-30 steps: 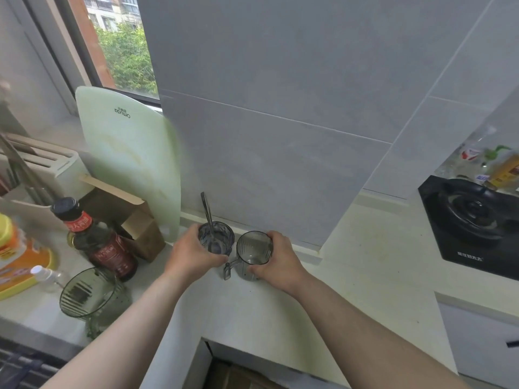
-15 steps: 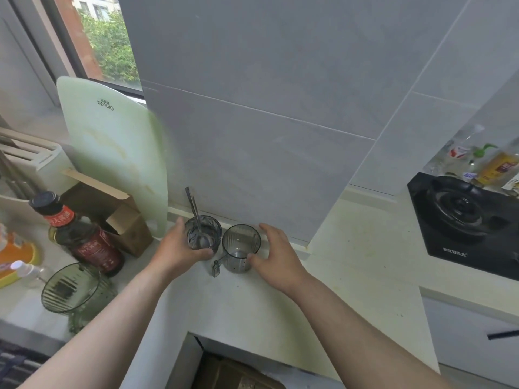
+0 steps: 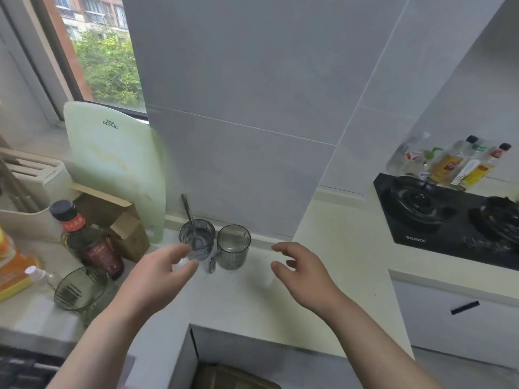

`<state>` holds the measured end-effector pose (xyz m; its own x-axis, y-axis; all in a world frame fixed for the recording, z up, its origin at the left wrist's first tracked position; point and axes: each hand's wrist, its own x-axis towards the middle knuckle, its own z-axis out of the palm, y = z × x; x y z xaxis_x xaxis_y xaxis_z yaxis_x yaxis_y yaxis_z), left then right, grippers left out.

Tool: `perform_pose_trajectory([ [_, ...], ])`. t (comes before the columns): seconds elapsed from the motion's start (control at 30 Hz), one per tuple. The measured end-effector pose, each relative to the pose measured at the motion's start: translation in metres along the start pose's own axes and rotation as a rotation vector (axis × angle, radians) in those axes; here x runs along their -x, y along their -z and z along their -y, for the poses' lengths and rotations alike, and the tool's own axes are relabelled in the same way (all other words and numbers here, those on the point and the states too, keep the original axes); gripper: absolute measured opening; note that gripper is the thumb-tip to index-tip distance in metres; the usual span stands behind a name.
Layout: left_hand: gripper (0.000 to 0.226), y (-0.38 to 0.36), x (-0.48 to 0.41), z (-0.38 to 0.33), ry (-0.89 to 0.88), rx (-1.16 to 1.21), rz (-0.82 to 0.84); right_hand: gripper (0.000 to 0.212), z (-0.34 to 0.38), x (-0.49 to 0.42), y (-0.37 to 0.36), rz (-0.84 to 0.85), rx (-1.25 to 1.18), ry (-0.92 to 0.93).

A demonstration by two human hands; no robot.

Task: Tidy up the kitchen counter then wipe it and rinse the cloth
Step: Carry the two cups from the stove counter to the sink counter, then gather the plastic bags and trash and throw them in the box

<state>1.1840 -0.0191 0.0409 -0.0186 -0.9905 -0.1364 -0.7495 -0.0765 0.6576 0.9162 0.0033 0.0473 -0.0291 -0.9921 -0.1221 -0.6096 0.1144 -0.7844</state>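
Both hands are empty with fingers apart: the left hand [image 3: 160, 272] just before the spoon glass [image 3: 197, 239], the right hand [image 3: 304, 272] right of it. The glass looks fragile and slippery, so I would grip around its wall.

You have two hands in view, the left hand [image 3: 157, 273] and the right hand [image 3: 302, 272]. You see two cups: a glass [image 3: 197, 240] holding one spoon [image 3: 187, 213], and a mug [image 3: 233, 247]. One cutting board [image 3: 118, 164], one sauce bottle [image 3: 90, 242], one measuring jug [image 3: 80, 290], one stove [image 3: 449, 217].
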Motion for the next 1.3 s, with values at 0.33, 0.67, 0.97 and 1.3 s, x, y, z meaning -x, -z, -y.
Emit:
perform_pose_trajectory([
  [0.33,0.019,-0.012,0.087,-0.047,-0.104,0.108,-0.032,0.024,-0.018,0.077,0.056,-0.082,-0.026,0.007],
  [0.67,0.023,-0.071,0.19,-0.153,-0.204,0.053,-0.062,0.029,-0.097,0.204,0.128,-0.075,0.022,0.03],
  [0.97,0.028,-0.151,0.273,-0.238,-0.336,-0.076,0.036,0.034,-0.156,0.317,0.218,-0.139,0.052,0.014],
  [1.3,0.034,-0.204,0.292,-0.338,-0.513,-0.15,0.148,0.036,-0.202,0.387,0.314,-0.348,0.05,-0.092],
])
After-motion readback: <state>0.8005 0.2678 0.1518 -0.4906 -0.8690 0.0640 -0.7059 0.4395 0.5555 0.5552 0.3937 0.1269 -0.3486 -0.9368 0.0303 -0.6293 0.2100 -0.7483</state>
